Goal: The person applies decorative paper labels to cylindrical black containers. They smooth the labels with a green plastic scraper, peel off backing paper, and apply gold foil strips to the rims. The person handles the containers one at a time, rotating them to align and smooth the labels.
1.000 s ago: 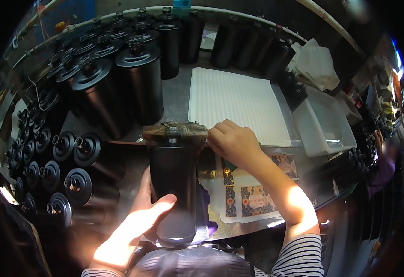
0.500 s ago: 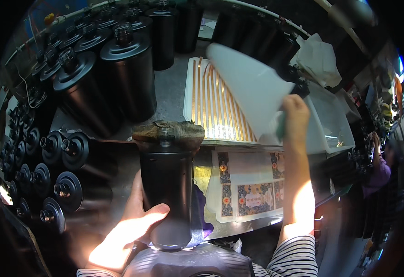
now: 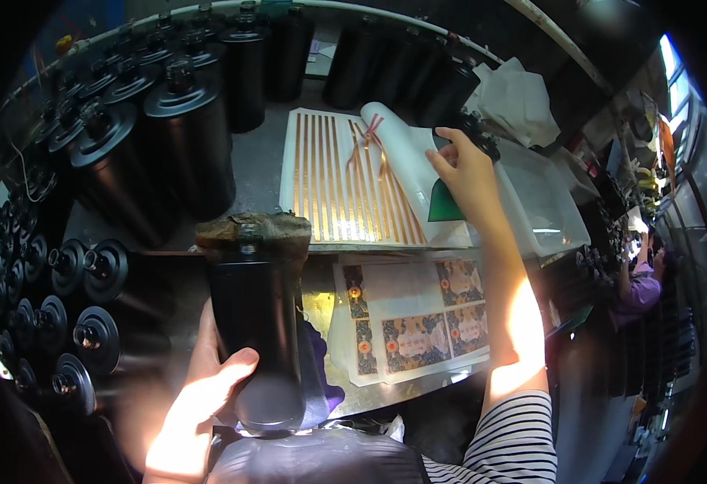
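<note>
My left hand (image 3: 216, 383) is wrapped round a black bottle (image 3: 258, 347), held upright in front of me with its neck at a dark, worn holder (image 3: 253, 229). Out over the bench, my right hand (image 3: 468, 173) has a flat green scraper (image 3: 448, 203) tucked under the palm, while thumb and forefinger stay apart. Beside it lies a white sheet with gold strips (image 3: 315, 181); its clear top layer (image 3: 398, 141) is curled back to the right. A few thin reddish strips (image 3: 372, 129) stand loose on the sheet.
Several black bottles (image 3: 188, 137) stand at the back left; more (image 3: 99, 331) lie stacked at left, necks outward. Printed decal sheets (image 3: 418, 335) lie below the bench edge. A whitish tray (image 3: 543, 210) and crumpled paper (image 3: 515, 101) are at right. Another person (image 3: 642, 282) is far right.
My right hand has moved left and its thumb and forefinger have spread. The raised top layer has dropped and curled over the sheet. My left hand still holds the bottle; the view has shifted.
</note>
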A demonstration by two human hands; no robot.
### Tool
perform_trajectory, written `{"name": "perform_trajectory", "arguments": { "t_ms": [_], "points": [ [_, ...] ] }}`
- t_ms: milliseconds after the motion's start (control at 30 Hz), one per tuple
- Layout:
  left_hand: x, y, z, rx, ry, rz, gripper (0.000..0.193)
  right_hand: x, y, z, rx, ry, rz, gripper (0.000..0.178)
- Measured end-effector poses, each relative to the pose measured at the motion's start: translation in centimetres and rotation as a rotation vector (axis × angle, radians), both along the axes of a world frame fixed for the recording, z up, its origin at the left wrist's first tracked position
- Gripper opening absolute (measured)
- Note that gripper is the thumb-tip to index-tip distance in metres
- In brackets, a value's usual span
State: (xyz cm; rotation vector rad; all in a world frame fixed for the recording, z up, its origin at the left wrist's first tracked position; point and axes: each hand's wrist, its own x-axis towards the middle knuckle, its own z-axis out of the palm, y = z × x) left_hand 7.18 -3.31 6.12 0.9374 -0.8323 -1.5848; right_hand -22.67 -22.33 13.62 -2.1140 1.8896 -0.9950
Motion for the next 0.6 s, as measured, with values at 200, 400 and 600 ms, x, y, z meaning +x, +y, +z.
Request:
{"name": "perform_trajectory", "arguments": {
  "t_ms": [200, 400, 600],
  "points": [
    [0.3, 0.0, 1.8, -0.469, -0.779, 0.346, 0.082, -0.3, -3.0, -1.5, -0.080, 0.502, -0.036, 0.061],
    [-5.1, -9.0, 11.2, -1.011, -1.198, -0.195, 0.031, 1.4, -4.5, -0.7, 0.367, 0.743, -0.102, 0.079],
    [-11.3, -20.5, 9.0, -0.969, -1.888, -0.680, 0.034, 0.7, -5.8, -0.8, 0.263, 0.544, -0.071, 0.049]
  ]
}}
